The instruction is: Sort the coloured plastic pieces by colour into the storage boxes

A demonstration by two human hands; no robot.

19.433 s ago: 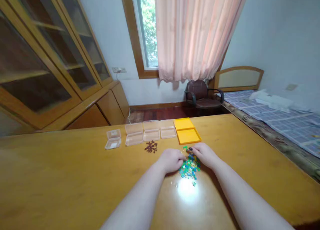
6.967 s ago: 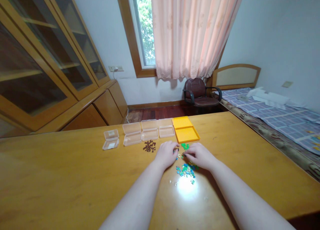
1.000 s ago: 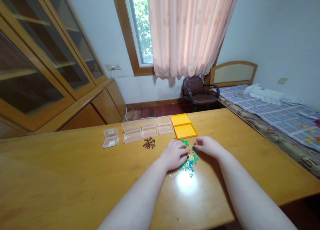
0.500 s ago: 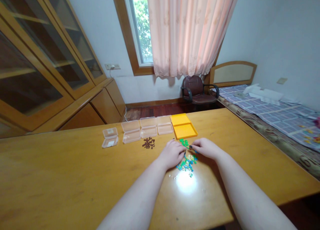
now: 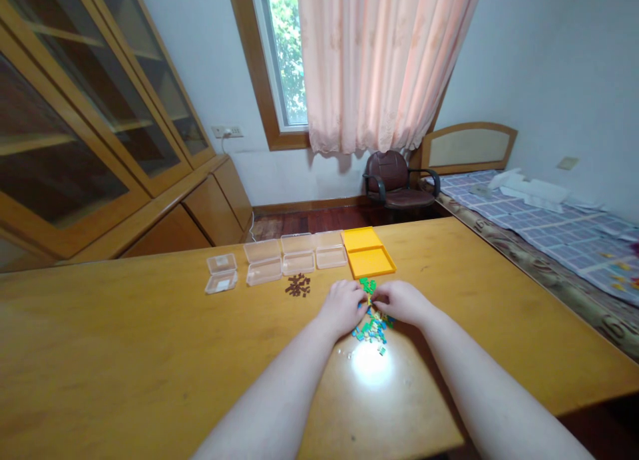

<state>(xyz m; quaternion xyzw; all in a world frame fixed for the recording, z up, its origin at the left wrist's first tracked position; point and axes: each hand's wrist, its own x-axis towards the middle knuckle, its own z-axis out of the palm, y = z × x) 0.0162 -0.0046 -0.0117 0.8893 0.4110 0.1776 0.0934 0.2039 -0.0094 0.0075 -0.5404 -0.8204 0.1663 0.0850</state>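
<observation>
Mid-frame, left hand (image 5: 342,307) and right hand (image 5: 404,301) curl over mixed bricks (image 5: 372,331), any pinch unclear; a careless sweep could scatter them into the green heap (image 5: 368,285)

Fingertips and tiny pieces hard to read

The left hand (image 5: 344,307) and right hand (image 5: 402,301) meet mid-frame, their backs covering the fingertips, so neither grip shows what it pinches. The coloured pieces (image 5: 372,330) under them and the brown heap (image 5: 298,285) are too small to tell shapes. Both forearms leave the lower edge; the bed (image 5: 549,233) is cut off at right.
</observation>
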